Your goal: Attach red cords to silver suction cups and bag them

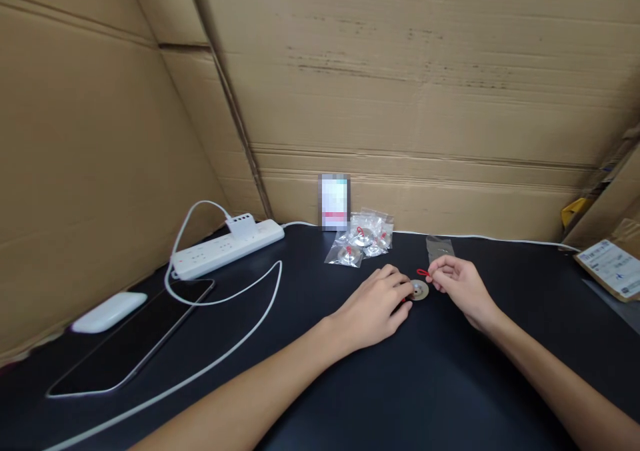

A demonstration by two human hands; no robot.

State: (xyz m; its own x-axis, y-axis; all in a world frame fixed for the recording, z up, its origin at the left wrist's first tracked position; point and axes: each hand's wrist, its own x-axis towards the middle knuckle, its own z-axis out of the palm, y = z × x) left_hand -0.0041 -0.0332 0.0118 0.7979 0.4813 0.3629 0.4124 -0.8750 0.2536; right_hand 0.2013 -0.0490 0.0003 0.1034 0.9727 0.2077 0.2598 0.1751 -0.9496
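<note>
A small round metal finger cymbal (420, 290) with a hole in its middle lies on the black table between my hands. My left hand (375, 309) is closed with curled fingers at the cymbal's left rim, partly covering it. A bit of red shows by those fingertips; what it belongs to is mostly hidden. To the right, my right hand (461, 285) pinches a red cord loop (423, 272), whose looped end sticks out leftward above the cymbal. Just behind the right hand lies a clear plastic bag (440, 245).
Several bagged cymbals with red cords (362, 237) lie at the back, before an upright lit screen (335, 202). On the left are a white power strip (230, 249), cable (235, 344), dark tablet (130, 337) and white case (109, 312). A labelled package (610, 269) lies right. Cardboard walls (400, 104) enclose the table.
</note>
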